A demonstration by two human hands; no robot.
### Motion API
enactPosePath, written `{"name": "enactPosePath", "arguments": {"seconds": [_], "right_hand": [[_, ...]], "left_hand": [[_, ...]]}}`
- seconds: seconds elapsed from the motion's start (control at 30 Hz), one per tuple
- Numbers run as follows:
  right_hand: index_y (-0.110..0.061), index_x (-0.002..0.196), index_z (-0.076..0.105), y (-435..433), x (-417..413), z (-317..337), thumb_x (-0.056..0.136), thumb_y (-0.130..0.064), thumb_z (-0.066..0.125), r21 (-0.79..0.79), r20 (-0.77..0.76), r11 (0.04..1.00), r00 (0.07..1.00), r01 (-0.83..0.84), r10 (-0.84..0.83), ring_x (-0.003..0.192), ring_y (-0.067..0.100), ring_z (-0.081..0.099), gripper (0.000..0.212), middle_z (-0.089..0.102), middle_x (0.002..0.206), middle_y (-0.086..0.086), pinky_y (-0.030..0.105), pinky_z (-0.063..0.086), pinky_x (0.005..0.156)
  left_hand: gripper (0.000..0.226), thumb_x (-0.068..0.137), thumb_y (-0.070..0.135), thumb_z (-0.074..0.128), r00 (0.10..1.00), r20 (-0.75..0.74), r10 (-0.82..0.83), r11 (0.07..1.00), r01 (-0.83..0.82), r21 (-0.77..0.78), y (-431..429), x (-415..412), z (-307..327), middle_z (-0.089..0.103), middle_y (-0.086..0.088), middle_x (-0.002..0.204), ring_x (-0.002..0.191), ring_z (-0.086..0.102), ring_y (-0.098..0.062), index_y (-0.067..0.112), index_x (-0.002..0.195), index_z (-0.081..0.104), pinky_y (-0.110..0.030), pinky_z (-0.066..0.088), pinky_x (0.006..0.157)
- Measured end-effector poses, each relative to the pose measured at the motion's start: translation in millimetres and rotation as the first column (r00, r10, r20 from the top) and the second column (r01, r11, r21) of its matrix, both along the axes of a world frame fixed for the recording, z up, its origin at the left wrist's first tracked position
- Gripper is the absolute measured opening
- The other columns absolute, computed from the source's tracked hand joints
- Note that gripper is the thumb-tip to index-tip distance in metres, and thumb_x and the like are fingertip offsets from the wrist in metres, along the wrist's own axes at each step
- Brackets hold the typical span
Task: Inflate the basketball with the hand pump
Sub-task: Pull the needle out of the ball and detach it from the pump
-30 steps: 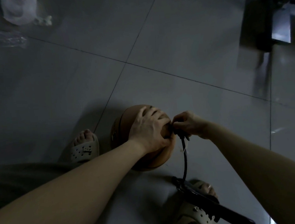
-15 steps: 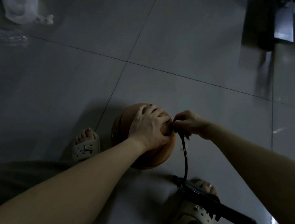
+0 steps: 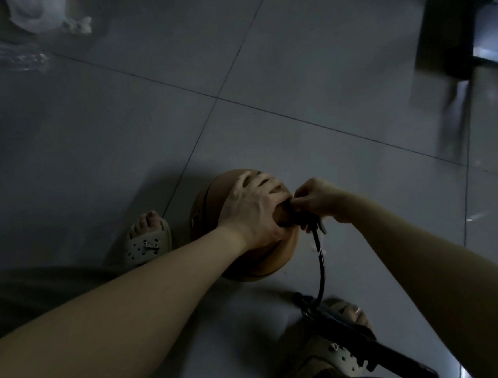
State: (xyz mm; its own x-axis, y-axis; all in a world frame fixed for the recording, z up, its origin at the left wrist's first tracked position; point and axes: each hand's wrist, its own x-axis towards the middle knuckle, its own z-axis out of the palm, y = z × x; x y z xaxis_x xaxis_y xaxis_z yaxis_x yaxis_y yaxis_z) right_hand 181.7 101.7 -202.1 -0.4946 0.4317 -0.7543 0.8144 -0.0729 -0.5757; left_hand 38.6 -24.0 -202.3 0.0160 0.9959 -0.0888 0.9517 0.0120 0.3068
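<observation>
An orange-brown basketball (image 3: 265,256) sits on the grey tiled floor between my feet. My left hand (image 3: 255,209) lies over its top with fingers spread and curved round it, holding it steady. My right hand (image 3: 317,201) pinches the black nozzle end of the pump hose (image 3: 320,275) against the ball's right side. The hose curves down to the black hand pump (image 3: 358,341), which lies across my right sandal. The valve itself is hidden by my fingers.
My left foot in a beige sandal (image 3: 149,241) stands just left of the ball. A white plastic bag (image 3: 37,14) lies at the far left. Dark furniture legs (image 3: 453,38) stand at the far right. Grey floor tiles (image 3: 291,66) spread beyond the ball.
Both hands stay on the ball and nozzle. My right hand's fingers have shifted slightly on the hose end. The pump has not moved.
</observation>
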Motion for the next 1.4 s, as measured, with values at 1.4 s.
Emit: {"name": "enactPosePath", "arguments": {"seconds": [1.4], "right_hand": [[-0.003, 0.083, 0.07, -26.5, -6.8, 8.5, 0.092, -0.02, 0.063, 0.216, 0.046, 0.976, 0.999, 0.014, -0.025, 0.066, 0.027, 0.073, 0.021, 0.073, 0.072, 0.012, 0.044, 0.063, 0.067]], "left_hand": [[0.065, 0.078, 0.07, 0.054, 0.999, -0.026, -0.03, 1.0, 0.03, -0.008, -8.8, -8.1, -2.0, 0.045, 0.008, 0.149, 0.145, 0.029, -0.016, 0.037, 0.134, 0.056, -0.05, 0.015, 0.122]]}}
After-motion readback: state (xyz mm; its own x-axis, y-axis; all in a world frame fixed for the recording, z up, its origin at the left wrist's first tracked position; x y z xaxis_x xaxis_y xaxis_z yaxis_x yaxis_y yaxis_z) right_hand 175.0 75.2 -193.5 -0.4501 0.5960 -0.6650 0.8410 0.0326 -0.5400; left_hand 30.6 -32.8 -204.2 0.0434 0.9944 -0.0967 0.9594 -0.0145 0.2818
